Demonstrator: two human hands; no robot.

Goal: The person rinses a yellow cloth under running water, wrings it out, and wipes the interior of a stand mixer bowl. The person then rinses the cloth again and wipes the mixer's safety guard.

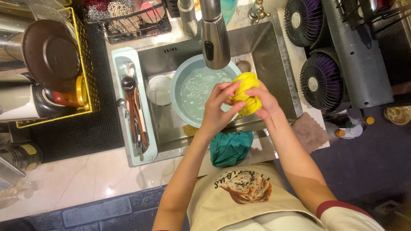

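Wringing: we are gripping a yellow cloth (247, 92) in both hands, left hand (217, 109) and right hand (265, 102) closed around it.
Location: it is hanging over the blue basin (182, 81) in the sink (265, 47).
Handling: we are judging it soft, wet, light; bunched ends seem best for gripping.

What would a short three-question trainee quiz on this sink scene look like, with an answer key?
1. True or false: both hands grip the yellow cloth above the round basin.
2. Which cloth lies on the front edge of the sink? A) teal cloth B) red cloth C) white cloth
3. Fill in: the long utensil tray sits on the ______ side of the sink in the picture.

Key
1. True: the left hand and right hand both clasp it over the water-filled basin.
2. A: the teal cloth.
3. Left.
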